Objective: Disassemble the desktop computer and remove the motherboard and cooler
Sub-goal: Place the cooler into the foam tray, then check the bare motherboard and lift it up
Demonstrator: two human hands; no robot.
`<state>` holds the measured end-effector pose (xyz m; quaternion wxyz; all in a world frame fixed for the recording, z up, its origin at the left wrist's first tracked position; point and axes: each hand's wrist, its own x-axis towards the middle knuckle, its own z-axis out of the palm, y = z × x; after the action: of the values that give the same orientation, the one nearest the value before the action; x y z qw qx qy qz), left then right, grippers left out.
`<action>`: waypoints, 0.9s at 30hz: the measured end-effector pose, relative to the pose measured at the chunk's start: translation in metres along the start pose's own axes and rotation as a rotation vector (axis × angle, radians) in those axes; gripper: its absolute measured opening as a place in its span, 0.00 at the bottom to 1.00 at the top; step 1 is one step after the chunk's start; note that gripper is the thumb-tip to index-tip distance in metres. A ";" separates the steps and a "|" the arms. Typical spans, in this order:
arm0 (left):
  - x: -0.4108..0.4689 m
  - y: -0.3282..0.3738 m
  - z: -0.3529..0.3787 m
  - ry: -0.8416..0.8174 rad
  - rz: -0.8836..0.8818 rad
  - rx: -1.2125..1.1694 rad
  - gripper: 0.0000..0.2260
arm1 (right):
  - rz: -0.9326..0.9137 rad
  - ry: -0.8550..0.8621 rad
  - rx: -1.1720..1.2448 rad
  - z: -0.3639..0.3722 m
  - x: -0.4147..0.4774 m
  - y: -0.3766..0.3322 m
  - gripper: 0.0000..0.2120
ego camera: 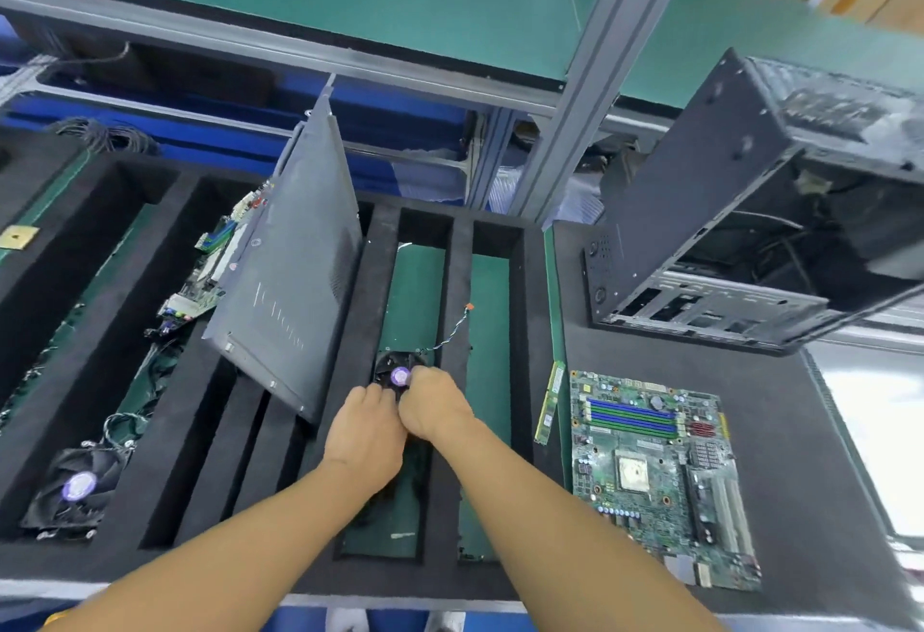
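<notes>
Two hands are clasped on the cooler (396, 372), which is set in a middle slot of the black foam tray (531, 331). It is gripped by the left hand (367, 431) at its near edge and by the right hand (436, 406) at its right side, fingers curled. The motherboard (655, 476) is laid flat on the table (785, 411) to the right, with a memory stick (550, 401) just beside it. The opened case (740, 211) is stood at far right.

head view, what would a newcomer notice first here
Both hands, left hand and right hand, meet at the centre, holding a cooler with a purple hub sticker in a slot of the black foam tray. To the right a bare motherboard lies flat on the mat, with the gutted case tipped up behind it.
</notes>
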<state>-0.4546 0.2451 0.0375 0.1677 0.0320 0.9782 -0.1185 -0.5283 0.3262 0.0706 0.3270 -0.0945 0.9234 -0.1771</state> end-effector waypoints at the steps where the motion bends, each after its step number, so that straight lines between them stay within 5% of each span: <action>1: 0.003 -0.001 -0.006 0.034 -0.022 -0.048 0.14 | 0.008 0.033 0.032 -0.007 -0.005 0.006 0.14; 5: 0.018 0.005 -0.025 0.073 -0.059 -0.308 0.08 | 0.097 0.142 0.133 -0.033 -0.020 0.037 0.13; 9: 0.032 0.038 -0.037 -0.027 -0.069 -0.831 0.04 | 0.245 0.298 0.107 -0.047 -0.037 0.082 0.11; 15: 0.046 0.091 -0.050 -0.074 -0.085 -1.030 0.04 | 0.365 0.315 -0.031 -0.044 -0.049 0.137 0.09; 27: 0.068 0.121 -0.042 -0.162 -0.182 -1.243 0.07 | 0.204 0.274 -0.220 -0.031 -0.038 0.163 0.14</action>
<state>-0.5196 0.3741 0.0261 0.2177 -0.1636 0.8473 0.4559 -0.5287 0.4953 0.0514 0.2022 -0.0107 0.9779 -0.0526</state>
